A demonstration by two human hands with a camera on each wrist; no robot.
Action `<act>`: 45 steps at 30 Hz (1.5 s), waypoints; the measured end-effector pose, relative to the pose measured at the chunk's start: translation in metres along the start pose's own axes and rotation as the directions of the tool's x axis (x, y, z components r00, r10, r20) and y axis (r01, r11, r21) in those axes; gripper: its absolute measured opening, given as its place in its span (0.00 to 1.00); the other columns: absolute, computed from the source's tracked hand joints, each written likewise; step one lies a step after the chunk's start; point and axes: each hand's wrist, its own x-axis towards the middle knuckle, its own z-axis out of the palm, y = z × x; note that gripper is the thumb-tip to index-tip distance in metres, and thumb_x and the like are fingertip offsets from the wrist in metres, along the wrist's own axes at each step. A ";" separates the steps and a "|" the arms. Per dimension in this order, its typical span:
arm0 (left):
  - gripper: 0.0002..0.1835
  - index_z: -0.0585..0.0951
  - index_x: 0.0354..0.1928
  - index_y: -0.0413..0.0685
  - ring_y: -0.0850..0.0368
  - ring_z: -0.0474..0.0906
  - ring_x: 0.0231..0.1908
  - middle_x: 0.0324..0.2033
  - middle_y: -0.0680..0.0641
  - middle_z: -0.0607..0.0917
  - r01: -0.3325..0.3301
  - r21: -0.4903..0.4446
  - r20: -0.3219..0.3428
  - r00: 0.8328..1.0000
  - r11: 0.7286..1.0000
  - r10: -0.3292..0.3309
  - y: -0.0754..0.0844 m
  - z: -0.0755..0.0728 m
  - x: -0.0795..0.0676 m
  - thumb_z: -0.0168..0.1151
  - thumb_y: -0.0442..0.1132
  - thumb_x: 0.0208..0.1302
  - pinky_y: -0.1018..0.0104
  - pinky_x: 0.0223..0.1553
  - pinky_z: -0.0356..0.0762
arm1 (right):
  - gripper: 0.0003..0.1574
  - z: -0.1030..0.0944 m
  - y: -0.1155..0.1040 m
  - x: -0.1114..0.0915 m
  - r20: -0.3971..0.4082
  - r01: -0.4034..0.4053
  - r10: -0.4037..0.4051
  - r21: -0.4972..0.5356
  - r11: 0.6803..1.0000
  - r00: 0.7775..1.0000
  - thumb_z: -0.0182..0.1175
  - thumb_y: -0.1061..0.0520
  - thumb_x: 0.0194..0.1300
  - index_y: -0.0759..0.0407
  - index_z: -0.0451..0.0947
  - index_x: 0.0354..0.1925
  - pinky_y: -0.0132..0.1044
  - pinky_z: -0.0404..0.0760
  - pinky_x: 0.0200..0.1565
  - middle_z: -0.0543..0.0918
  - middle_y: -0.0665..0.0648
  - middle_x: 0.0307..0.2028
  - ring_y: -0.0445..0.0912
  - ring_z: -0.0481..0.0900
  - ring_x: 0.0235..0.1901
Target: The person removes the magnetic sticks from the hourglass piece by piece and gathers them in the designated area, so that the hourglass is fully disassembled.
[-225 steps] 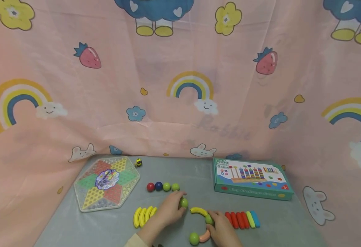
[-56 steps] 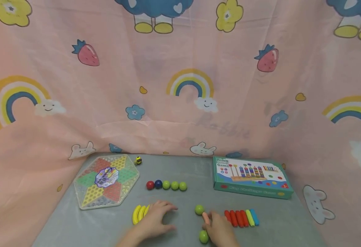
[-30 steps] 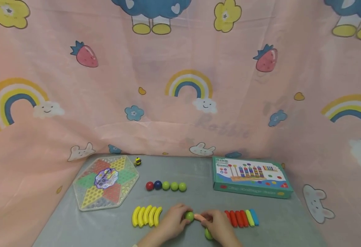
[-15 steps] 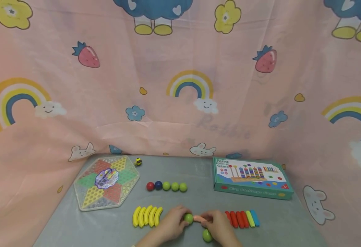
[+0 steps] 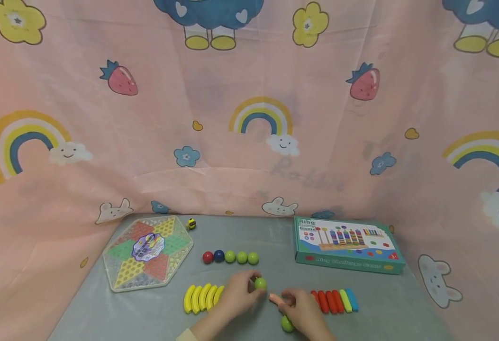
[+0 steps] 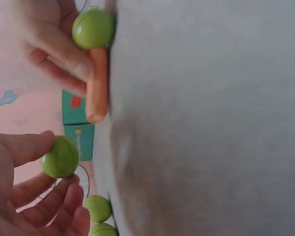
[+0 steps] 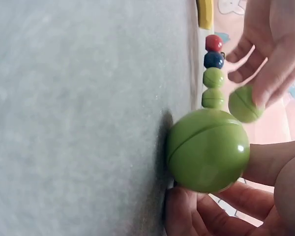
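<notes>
My left hand [image 5: 237, 294] pinches a green ball [image 5: 260, 283] between thumb and fingers, raised off the table in the left wrist view. To its right, my right hand [image 5: 302, 308] grips a short orange-pink curved stick [image 6: 97, 88] near the table's front. Another green ball [image 7: 208, 150] sits at the near end of that stick, close by the right fingers. The stick's other end [image 5: 272, 297] points toward the left hand and is bare. A gap separates it from the ball in the left hand.
Behind the hands lies a row of balls: red [image 5: 208, 257], blue [image 5: 219, 256] and several green. Yellow curved sticks [image 5: 202, 298] lie left, red sticks [image 5: 327, 301] with lime and blue ones right. A hexagonal board [image 5: 149, 253], bee figure [image 5: 191, 223] and game box [image 5: 347, 246] stand farther back.
The left hand has pulled its green ball off the stick's end and up, away from it. Earlier, a yellow stick and further ball were in the chain; the ball row has gained one green ball.
</notes>
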 end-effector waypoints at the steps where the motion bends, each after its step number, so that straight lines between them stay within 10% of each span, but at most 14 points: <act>1: 0.20 0.83 0.54 0.49 0.63 0.76 0.37 0.41 0.57 0.82 0.008 0.014 -0.017 1.000 1.000 -0.008 0.002 -0.001 0.004 0.72 0.46 0.61 0.68 0.35 0.75 | 0.21 -0.001 0.000 0.000 0.002 -0.004 0.004 0.000 1.000 1.000 0.72 0.51 0.61 0.65 0.85 0.46 0.39 0.81 0.31 0.85 0.49 0.29 0.40 0.80 0.28; 10: 0.18 0.85 0.49 0.53 0.56 0.76 0.47 0.43 0.54 0.85 -0.021 0.179 -0.185 0.981 0.984 0.054 0.009 -0.001 0.046 0.75 0.46 0.58 0.56 0.48 0.77 | 0.21 -0.002 0.003 -0.001 0.031 -0.026 0.025 0.034 0.999 0.999 0.71 0.50 0.62 0.65 0.85 0.45 0.39 0.81 0.32 0.85 0.49 0.28 0.41 0.80 0.28; 21: 0.20 0.84 0.52 0.53 0.54 0.74 0.50 0.44 0.54 0.86 -0.040 0.279 -0.152 0.985 0.959 0.086 0.002 0.002 0.085 0.74 0.47 0.59 0.53 0.52 0.67 | 0.16 -0.003 -0.001 0.000 0.064 -0.098 0.096 0.037 0.995 0.993 0.71 0.53 0.61 0.63 0.85 0.44 0.38 0.79 0.32 0.84 0.50 0.29 0.42 0.78 0.29; 45: 0.23 0.82 0.57 0.54 0.48 0.73 0.60 0.57 0.48 0.83 -0.104 0.359 -0.054 0.990 0.928 0.132 0.006 -0.004 0.078 0.73 0.44 0.59 0.41 0.64 0.63 | 0.16 -0.003 -0.002 -0.001 0.055 -0.082 0.081 0.026 0.996 0.995 0.71 0.52 0.62 0.63 0.85 0.43 0.38 0.79 0.31 0.83 0.49 0.29 0.42 0.78 0.29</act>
